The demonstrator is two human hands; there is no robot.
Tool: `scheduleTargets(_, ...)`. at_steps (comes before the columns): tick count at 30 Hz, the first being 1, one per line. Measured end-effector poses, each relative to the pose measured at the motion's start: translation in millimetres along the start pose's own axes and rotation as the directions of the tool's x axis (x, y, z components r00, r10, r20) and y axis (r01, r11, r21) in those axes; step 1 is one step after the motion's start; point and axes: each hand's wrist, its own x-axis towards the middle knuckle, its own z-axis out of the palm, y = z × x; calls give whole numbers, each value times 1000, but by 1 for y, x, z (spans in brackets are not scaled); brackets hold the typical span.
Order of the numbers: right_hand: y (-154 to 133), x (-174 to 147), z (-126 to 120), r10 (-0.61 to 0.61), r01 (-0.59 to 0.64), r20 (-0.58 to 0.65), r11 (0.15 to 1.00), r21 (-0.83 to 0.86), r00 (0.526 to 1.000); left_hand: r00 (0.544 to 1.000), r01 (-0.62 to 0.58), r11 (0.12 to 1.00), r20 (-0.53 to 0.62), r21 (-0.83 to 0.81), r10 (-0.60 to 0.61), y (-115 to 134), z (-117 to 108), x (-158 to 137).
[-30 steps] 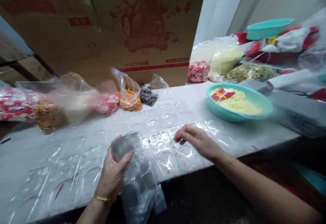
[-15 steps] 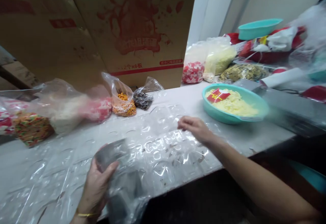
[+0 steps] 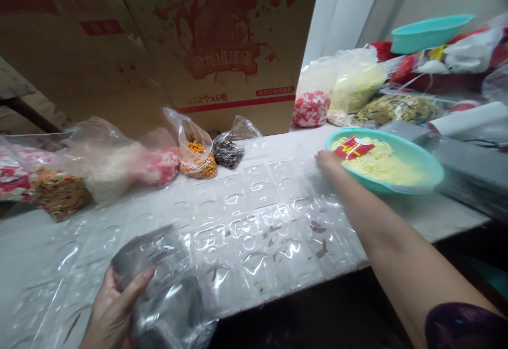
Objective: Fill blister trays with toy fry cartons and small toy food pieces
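At the lower left my left hand (image 3: pixel 115 301) grips a stack of clear moulded plastic trays (image 3: pixel 170 285), its thumb lying over the edge. The stack hangs partly past the table's front edge. More clear plastic trays (image 3: pixel 254 232) with round hollows are laid flat across the table, some with brown smears showing. My right hand (image 3: pixel 327 161) reaches to the far right corner of these trays, just left of the turquoise bowl (image 3: pixel 381 186). Its fingers are blurred and mostly hidden. Inside the bowl are pale yellow shreds (image 3: pixel 397 168) and a red carton scoop (image 3: pixel 353 148) with a yellow mark.
A large cardboard box (image 3: pixel 230 31) stands behind the table (image 3: pixel 273 145). Along its foot sit bags of orange bits (image 3: pixel 198 165), dark bits (image 3: pixel 229 153) and colourful sprinkles (image 3: pixel 61 193). More filled bags (image 3: pixel 311 108) and a second turquoise basin (image 3: pixel 431 34) are at the back right.
My right hand has moved away and to the right, up to the bowl's left side. My left hand has shifted left and down in view with the trays. The whole view has turned slightly.
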Motion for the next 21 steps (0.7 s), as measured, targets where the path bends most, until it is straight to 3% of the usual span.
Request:
scheduleTargets(5, -4, -19, 8, -75, 68, -44, 988, -139, 996, 1000, -28, 1000, 7, 14, 28, -4, -6, 2)
scheduleTargets(9, 0, -23, 21, -173, 198, 120, 946, -257, 978, 1000, 0, 1000, 1, 11, 0, -5, -5, 2)
scheduleTargets(11, 3, -20, 28, -152, 200, 196, 946, -255, 969, 1000, 13, 1000, 7, 13, -13, -4, -5, 1)
scheduleTargets(16, 15, -18, 39, -128, 172, 194, 956, -236, 973, 999, 28, 1000, -29, -10, -28, -1, -8, -4)
scheduleTargets(21, 24, -30, 42, -215, 271, 283, 947, -175, 935, 998, 32, 999, -49, 14, -32, -2, -14, -5)
